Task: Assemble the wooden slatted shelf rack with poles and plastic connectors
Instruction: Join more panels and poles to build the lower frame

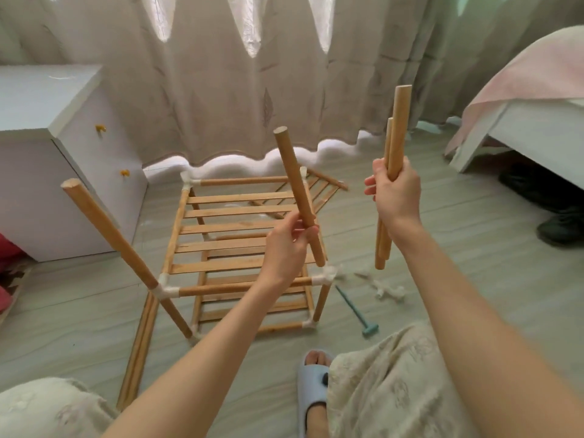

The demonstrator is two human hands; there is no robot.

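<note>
while the rack (240, 245) stands on the floor (442, 263) mid-scene, two slatted tiers up, one upright pole (107, 230) is seated in its near left connector (164, 287). left hand (286, 248) grips a single pole (298, 197) near its lower end, tilted over the near right corner. right hand (395, 192) is closed round a bundle of poles (392, 172), held about mid-length. poles look light, stiff and smooth; likely best held low for pushing into a socket. white connector (328, 275) at that corner looks the probable target. loose slat panel (325, 188) lies far right; spare sticks (139, 349) near left; small green mallet (357, 314) and loose connectors (390, 292) to the right.
</note>
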